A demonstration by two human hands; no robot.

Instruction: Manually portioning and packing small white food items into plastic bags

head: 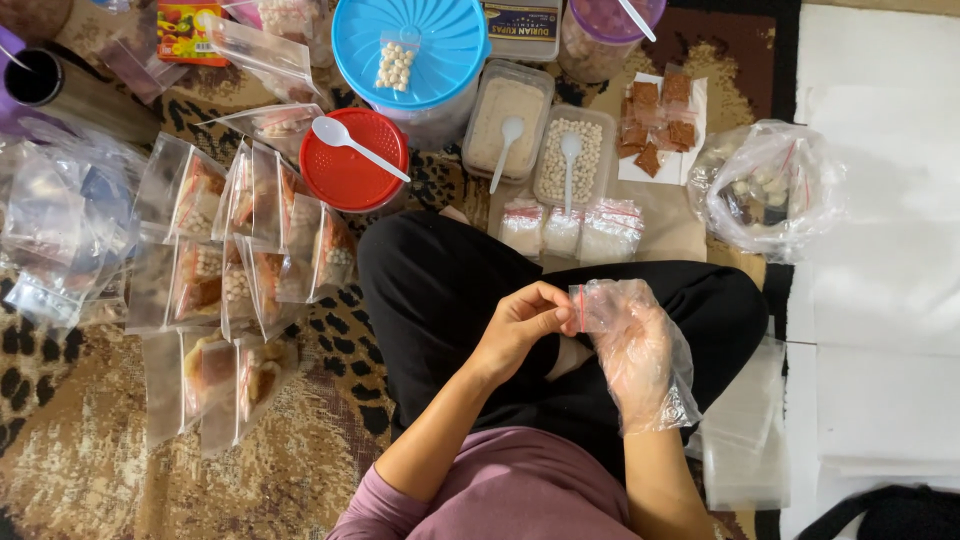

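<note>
I sit cross-legged in black trousers on a patterned carpet. My left hand (522,322) is bare and pinches the top edge of a small clear zip bag (588,305) with a red strip. My right hand (640,350) wears a loose clear plastic glove and holds the same bag from the other side, above my lap. What is inside the bag cannot be made out.
Filled clear packets (250,250) lie in rows at left. Ahead stand a red lid with a white spoon (350,165), a blue-lidded tub (420,50), two trays with spoons (575,155), brown squares on paper (655,125), small packets (570,230), a tied plastic bag (765,190), and empty bags (745,440) beside my right knee.
</note>
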